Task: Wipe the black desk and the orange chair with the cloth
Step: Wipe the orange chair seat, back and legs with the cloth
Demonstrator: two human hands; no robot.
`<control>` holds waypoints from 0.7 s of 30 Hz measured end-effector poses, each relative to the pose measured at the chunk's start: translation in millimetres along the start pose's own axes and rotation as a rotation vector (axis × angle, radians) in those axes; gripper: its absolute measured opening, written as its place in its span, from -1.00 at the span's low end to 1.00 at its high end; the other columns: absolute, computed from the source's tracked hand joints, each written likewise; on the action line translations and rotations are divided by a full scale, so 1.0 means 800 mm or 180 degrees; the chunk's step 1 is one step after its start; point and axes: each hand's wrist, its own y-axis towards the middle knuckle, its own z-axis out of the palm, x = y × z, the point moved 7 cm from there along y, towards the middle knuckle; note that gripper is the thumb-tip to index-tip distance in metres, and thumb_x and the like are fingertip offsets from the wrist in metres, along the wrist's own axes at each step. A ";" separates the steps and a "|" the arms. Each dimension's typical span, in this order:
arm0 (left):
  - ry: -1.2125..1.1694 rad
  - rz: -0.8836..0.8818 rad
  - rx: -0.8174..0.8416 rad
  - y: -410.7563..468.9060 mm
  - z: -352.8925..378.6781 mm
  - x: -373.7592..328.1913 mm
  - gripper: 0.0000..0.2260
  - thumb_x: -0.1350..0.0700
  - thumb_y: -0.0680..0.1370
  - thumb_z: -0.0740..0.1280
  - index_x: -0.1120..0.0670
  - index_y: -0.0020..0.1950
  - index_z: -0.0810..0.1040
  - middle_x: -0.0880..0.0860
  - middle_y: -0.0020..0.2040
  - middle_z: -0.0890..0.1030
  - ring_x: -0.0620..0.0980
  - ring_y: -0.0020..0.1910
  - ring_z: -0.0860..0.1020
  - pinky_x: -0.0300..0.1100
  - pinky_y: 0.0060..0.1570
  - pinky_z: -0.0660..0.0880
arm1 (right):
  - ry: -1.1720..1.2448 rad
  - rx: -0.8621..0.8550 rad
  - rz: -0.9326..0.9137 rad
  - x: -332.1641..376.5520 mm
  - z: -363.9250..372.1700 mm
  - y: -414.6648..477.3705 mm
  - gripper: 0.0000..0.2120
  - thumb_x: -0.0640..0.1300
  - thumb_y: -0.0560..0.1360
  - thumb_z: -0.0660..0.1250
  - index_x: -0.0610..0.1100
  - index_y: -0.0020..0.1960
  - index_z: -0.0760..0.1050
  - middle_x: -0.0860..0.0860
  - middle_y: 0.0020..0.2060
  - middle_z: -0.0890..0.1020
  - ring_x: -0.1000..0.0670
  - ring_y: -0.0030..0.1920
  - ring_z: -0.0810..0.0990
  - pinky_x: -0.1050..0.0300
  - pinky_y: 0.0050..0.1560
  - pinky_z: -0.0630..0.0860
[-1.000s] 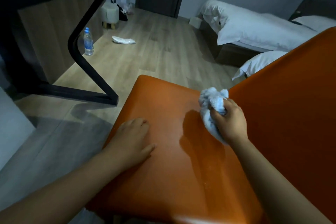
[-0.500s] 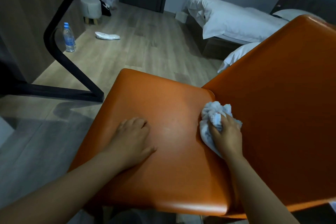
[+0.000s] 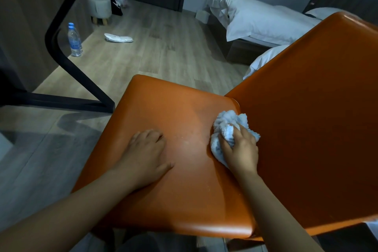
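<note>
The orange chair fills the middle and right of the view, its seat in front of me and its backrest rising to the right. My right hand grips a bunched pale blue-white cloth and presses it on the seat where it meets the backrest. My left hand rests flat on the seat's left half, fingers fairly straight. Only the bent black leg frame of the black desk shows at the upper left; its top is out of view.
Two water bottles stand on the wood floor by the desk leg. A white slipper lies further back, near a small round stool and a black bag. A bed with white bedding stands at the back right.
My right hand with the cloth has slid along the seat's back edge toward me and against the backrest. The view has shifted right, showing more of the backrest. My left hand has stayed put.
</note>
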 end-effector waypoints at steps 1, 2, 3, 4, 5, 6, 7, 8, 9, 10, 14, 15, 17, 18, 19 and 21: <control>-0.0014 0.0002 0.0009 0.000 -0.001 0.000 -0.34 -0.30 0.56 0.09 0.04 0.55 0.11 0.00 0.54 0.10 0.03 0.52 0.04 -0.04 0.50 -0.04 | -0.0014 0.0008 -0.0045 0.006 0.001 -0.001 -0.50 0.13 0.53 0.28 -0.08 0.39 0.41 -0.08 0.41 0.39 -0.18 0.38 0.32 -0.17 0.25 0.36; -0.0036 0.0008 0.0017 0.000 -0.001 0.001 -0.34 -0.29 0.56 0.10 0.04 0.55 0.12 0.00 0.53 0.11 0.02 0.52 0.04 -0.05 0.50 -0.04 | -0.0027 0.0041 -0.0087 0.012 0.003 -0.002 -0.49 0.11 0.53 0.28 -0.08 0.41 0.39 -0.08 0.42 0.38 -0.17 0.39 0.31 -0.16 0.26 0.34; -0.0066 0.0019 0.0021 0.000 -0.003 0.001 -0.34 -0.29 0.56 0.11 0.04 0.55 0.13 0.00 0.53 0.11 0.02 0.52 0.05 -0.06 0.50 -0.04 | -0.0036 0.0081 -0.0119 0.017 0.004 -0.003 -0.49 0.10 0.53 0.28 -0.09 0.42 0.38 -0.09 0.43 0.37 -0.18 0.39 0.30 -0.15 0.27 0.33; -0.0105 0.0031 0.0023 -0.001 -0.005 0.002 -0.34 -0.29 0.56 0.12 0.04 0.55 0.13 -0.01 0.53 0.12 0.01 0.52 0.06 -0.08 0.49 -0.03 | -0.0035 0.0119 -0.0140 0.021 0.007 -0.003 -0.49 0.09 0.53 0.28 -0.09 0.42 0.37 -0.10 0.43 0.37 -0.18 0.39 0.30 -0.15 0.27 0.32; -0.0164 0.0037 0.0013 -0.003 -0.008 0.003 -0.34 -0.28 0.56 0.12 0.04 0.55 0.13 -0.01 0.53 0.12 -0.01 0.51 0.07 -0.10 0.49 -0.02 | -0.0031 0.0142 -0.0156 0.025 0.009 -0.003 -0.49 0.09 0.53 0.28 -0.10 0.42 0.38 -0.11 0.42 0.37 -0.19 0.39 0.31 -0.15 0.27 0.32; -0.0235 0.0026 -0.0006 -0.005 -0.011 0.004 -0.35 -0.27 0.57 0.13 0.05 0.55 0.13 -0.02 0.54 0.12 -0.02 0.51 0.08 -0.13 0.48 0.01 | -0.0011 0.0148 -0.0166 0.029 0.010 -0.003 -0.49 0.10 0.53 0.27 -0.11 0.41 0.39 -0.12 0.42 0.38 -0.20 0.38 0.32 -0.16 0.27 0.33; -0.0302 0.0004 -0.0041 -0.007 -0.014 0.007 -0.35 -0.26 0.57 0.13 0.05 0.55 0.12 -0.03 0.54 0.12 -0.03 0.51 0.09 -0.16 0.47 0.03 | 0.0023 0.0144 -0.0185 0.034 0.011 -0.003 -0.49 0.12 0.53 0.25 -0.12 0.40 0.40 -0.13 0.41 0.39 -0.22 0.37 0.33 -0.16 0.27 0.34; -0.0352 -0.0025 -0.0079 -0.010 -0.017 0.011 -0.36 -0.24 0.58 0.14 0.05 0.56 0.11 -0.03 0.54 0.12 -0.04 0.51 0.09 -0.17 0.46 0.04 | 0.0062 0.0140 -0.0210 0.040 0.012 -0.004 -0.47 0.14 0.51 0.22 -0.12 0.39 0.41 -0.13 0.40 0.40 -0.23 0.36 0.34 -0.16 0.26 0.34; -0.0378 -0.0055 -0.0120 -0.014 -0.020 0.016 -0.36 -0.23 0.58 0.14 0.04 0.56 0.10 -0.03 0.54 0.11 -0.04 0.51 0.08 -0.18 0.46 0.03 | 0.0086 0.0151 -0.0235 0.046 0.013 -0.004 -0.45 0.15 0.49 0.20 -0.12 0.39 0.42 -0.13 0.40 0.40 -0.23 0.36 0.34 -0.15 0.27 0.34; -0.0380 -0.0088 -0.0157 -0.018 -0.022 0.023 -0.36 -0.23 0.58 0.14 0.04 0.56 0.09 -0.04 0.54 0.11 -0.05 0.51 0.08 -0.18 0.46 0.02 | 0.0083 0.0185 -0.0254 0.053 0.016 -0.004 -0.46 0.14 0.51 0.22 -0.11 0.40 0.41 -0.12 0.42 0.39 -0.22 0.37 0.33 -0.14 0.28 0.32; -0.0319 -0.0243 -0.0279 -0.034 -0.026 0.053 -0.38 -0.22 0.58 0.14 0.03 0.56 0.10 -0.05 0.53 0.14 -0.07 0.50 0.10 -0.19 0.46 0.04 | 0.0022 0.0305 -0.0358 0.079 0.028 -0.006 -0.50 0.12 0.54 0.25 -0.04 0.42 0.36 -0.06 0.47 0.31 -0.15 0.39 0.27 -0.11 0.29 0.27; -0.0294 -0.0282 -0.0296 -0.039 -0.026 0.061 -0.38 -0.22 0.58 0.14 0.03 0.56 0.11 -0.05 0.53 0.14 -0.07 0.50 0.11 -0.19 0.45 0.06 | -0.0008 0.0324 -0.0388 0.087 0.031 -0.007 -0.50 0.13 0.54 0.24 -0.03 0.43 0.35 -0.04 0.47 0.29 -0.14 0.40 0.26 -0.10 0.28 0.27; -0.0269 -0.0360 -0.0315 -0.047 -0.026 0.075 -0.39 -0.22 0.58 0.15 0.02 0.55 0.12 -0.05 0.53 0.14 -0.07 0.49 0.12 -0.18 0.44 0.10 | -0.0025 0.0379 -0.0435 0.103 0.035 -0.008 -0.50 0.14 0.54 0.23 0.00 0.43 0.34 -0.02 0.48 0.27 -0.12 0.41 0.24 -0.09 0.28 0.26; -0.0281 -0.0403 -0.0322 -0.051 -0.026 0.082 -0.39 -0.22 0.58 0.15 0.02 0.55 0.14 -0.05 0.53 0.14 -0.06 0.49 0.12 -0.17 0.44 0.12 | 0.0009 0.0397 -0.0466 0.111 0.037 -0.008 -0.50 0.14 0.54 0.23 0.01 0.43 0.34 -0.01 0.48 0.27 -0.12 0.41 0.24 -0.09 0.28 0.26; -0.0293 -0.0445 -0.0333 -0.055 -0.026 0.088 -0.39 -0.22 0.57 0.16 0.02 0.55 0.15 -0.05 0.53 0.14 -0.06 0.49 0.13 -0.17 0.43 0.14 | 0.0044 0.0411 -0.0507 0.120 0.039 -0.009 -0.50 0.15 0.54 0.22 0.01 0.43 0.34 -0.01 0.48 0.28 -0.11 0.41 0.24 -0.09 0.28 0.26; -0.0349 -0.0523 -0.0349 -0.064 -0.026 0.099 -0.40 -0.22 0.57 0.17 0.01 0.54 0.18 -0.06 0.52 0.15 -0.07 0.48 0.15 -0.17 0.41 0.17 | 0.0064 0.0427 -0.0589 0.136 0.043 -0.010 -0.51 0.16 0.55 0.21 0.02 0.43 0.34 0.00 0.48 0.28 -0.10 0.41 0.25 -0.08 0.28 0.25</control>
